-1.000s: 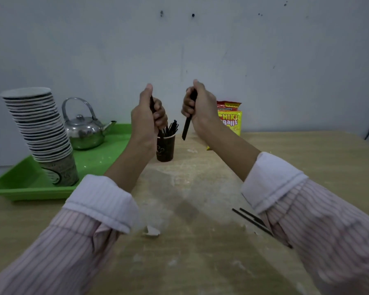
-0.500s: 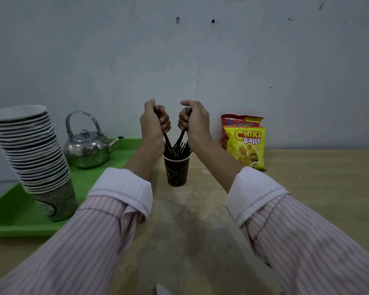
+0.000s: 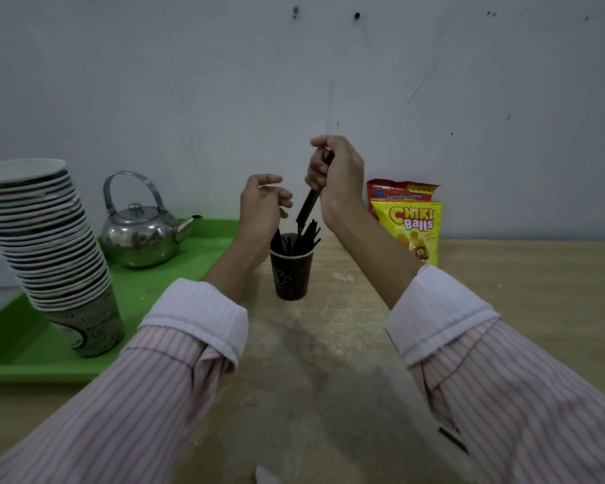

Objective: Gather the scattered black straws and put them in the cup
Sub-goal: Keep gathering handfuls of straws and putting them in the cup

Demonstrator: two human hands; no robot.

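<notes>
Above dark paper cup point(image 3: 291, 274): right hand point(image 3: 339, 176) fisted round a bunch of black plastic straws point(image 3: 310, 204), tips just over the rim.
Beside the cup, left hand point(image 3: 262, 204) with fingers loosely curled, holding nothing. Cup upright on wooden table point(image 3: 503, 291), other black straws point(image 3: 306, 235) standing in it. One loose black straw point(image 3: 453, 440) lies by right sleeve.

The right hand point(image 3: 339, 176) grips black straws point(image 3: 310, 204) above the dark cup point(image 3: 291, 274) — their tips point toward 7 o'clock. The left hand point(image 3: 261, 204), loosely curled, hovers at the cup's 10 o'clock.
</notes>
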